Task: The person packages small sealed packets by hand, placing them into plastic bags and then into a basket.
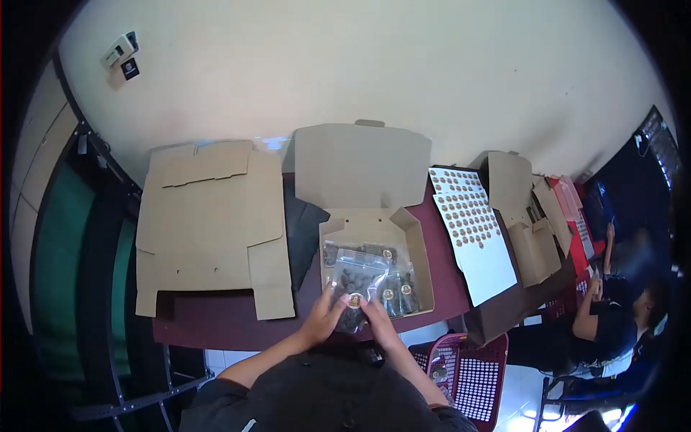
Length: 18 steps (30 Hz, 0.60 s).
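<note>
Between my two hands is a clear zip bag of dark round pieces with a round sticker on its front. My left hand grips its left lower edge, and my right hand holds its right lower edge, thumbs near the sticker. The bag is over the front of an open cardboard box, whose lid stands up against the wall. Inside the box lie several similar bags with stickers, partly hidden by the held bag.
Flattened cardboard lies at left beside a black sheet. Sticker sheets and another open box are on the right. A maroon basket stands below the table edge. Another person sits at far right.
</note>
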{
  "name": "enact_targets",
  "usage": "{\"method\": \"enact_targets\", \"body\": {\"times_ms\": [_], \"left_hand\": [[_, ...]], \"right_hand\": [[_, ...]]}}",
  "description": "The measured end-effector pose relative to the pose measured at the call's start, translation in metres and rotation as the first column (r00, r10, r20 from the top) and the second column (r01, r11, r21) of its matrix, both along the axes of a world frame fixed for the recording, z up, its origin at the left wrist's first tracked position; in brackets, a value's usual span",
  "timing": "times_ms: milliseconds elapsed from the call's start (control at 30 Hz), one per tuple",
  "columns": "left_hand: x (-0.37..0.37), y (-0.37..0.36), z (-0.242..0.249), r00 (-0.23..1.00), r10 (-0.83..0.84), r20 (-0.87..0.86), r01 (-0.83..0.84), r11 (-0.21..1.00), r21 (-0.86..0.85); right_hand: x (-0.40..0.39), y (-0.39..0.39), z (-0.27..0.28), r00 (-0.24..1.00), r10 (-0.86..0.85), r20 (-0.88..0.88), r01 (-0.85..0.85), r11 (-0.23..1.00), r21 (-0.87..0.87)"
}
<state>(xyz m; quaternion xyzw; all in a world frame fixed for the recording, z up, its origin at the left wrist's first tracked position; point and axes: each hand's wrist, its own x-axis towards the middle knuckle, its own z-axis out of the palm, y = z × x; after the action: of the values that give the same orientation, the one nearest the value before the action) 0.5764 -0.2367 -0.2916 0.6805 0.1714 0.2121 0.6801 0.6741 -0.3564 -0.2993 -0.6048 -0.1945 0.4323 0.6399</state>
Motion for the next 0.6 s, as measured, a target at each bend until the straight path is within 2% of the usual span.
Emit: {"method": "enact_targets", "body": {"times_ms": [33, 67, 100, 133, 200, 233, 267, 300, 333, 367, 400, 467, 500, 533, 600], "left_hand": [[-0.001, 0.005, -0.009, 0.996, -0.025, -0.086, 0.020, 0.998, -0.057], [-0.001, 0.006, -0.015, 0.996, -0.044, -0.083, 0.040, 0.998, -0.055], [0.001, 0.006, -0.017, 1.000, -0.017, -0.020, 0.016, 0.999, -0.034], [0.002, 0.006, -0.018, 0.999, 0.008, 0.044, -0.008, 1.000, -0.015], [0.000, 0.006, -0.022, 0.999, -0.029, 0.031, 0.027, 0.998, 0.061], [0.000, 0.007, -0.026, 1.000, -0.001, 0.012, 0.001, 0.998, 0.065], [0.000, 0.011, -0.029, 1.000, 0.029, -0.010, -0.029, 0.997, 0.069], [-0.003, 0.012, -0.020, 0.996, 0.049, -0.073, -0.058, 0.989, -0.135], [-0.006, 0.016, -0.016, 0.996, 0.042, -0.078, -0.051, 0.991, -0.126], [-0.009, 0.020, -0.014, 0.994, 0.053, -0.097, -0.063, 0.993, -0.096], [-0.010, 0.023, -0.013, 0.992, 0.057, -0.113, -0.066, 0.995, -0.070], [-0.012, 0.031, -0.037, 0.999, -0.025, -0.040, 0.024, 0.999, -0.036], [-0.013, 0.032, -0.034, 0.997, -0.067, -0.044, 0.063, 0.995, -0.080], [-0.012, 0.034, -0.025, 0.993, -0.108, -0.045, 0.102, 0.987, -0.122], [-0.010, 0.037, -0.014, 0.975, -0.216, -0.051, 0.212, 0.975, -0.069]], "right_hand": [[0.005, 0.000, -0.013, 0.992, -0.044, -0.116, 0.045, 0.999, 0.007], [0.008, -0.002, -0.022, 0.969, -0.086, -0.231, 0.091, 0.996, 0.011], [0.008, -0.002, -0.017, 0.968, -0.105, -0.228, 0.112, 0.994, 0.014], [0.008, -0.001, -0.011, 0.996, -0.023, -0.083, 0.019, 0.999, -0.044], [0.008, 0.005, 0.009, 0.965, 0.179, 0.194, -0.140, 0.971, -0.196], [0.005, 0.010, 0.019, 0.984, 0.130, 0.123, -0.107, 0.978, -0.178], [0.006, 0.016, 0.009, 0.984, 0.122, 0.128, -0.100, 0.981, -0.167], [0.006, 0.022, -0.001, 0.999, 0.034, -0.015, -0.035, 0.997, -0.072], [0.004, 0.026, -0.009, 0.985, -0.041, -0.169, 0.044, 0.999, 0.012], [0.005, 0.026, -0.016, 0.992, 0.034, -0.118, -0.027, 0.998, 0.065], [0.004, 0.029, -0.009, 0.992, 0.015, -0.122, -0.006, 0.998, 0.068], [0.006, 0.031, 0.004, 0.979, 0.175, 0.109, -0.170, 0.984, -0.055], [0.008, 0.032, -0.010, 0.987, 0.157, 0.019, -0.157, 0.988, 0.006], [0.009, 0.033, -0.006, 0.992, 0.126, 0.031, -0.126, 0.992, 0.003], [0.013, 0.033, 0.009, 0.983, 0.124, -0.138, -0.129, 0.991, -0.027]]}}
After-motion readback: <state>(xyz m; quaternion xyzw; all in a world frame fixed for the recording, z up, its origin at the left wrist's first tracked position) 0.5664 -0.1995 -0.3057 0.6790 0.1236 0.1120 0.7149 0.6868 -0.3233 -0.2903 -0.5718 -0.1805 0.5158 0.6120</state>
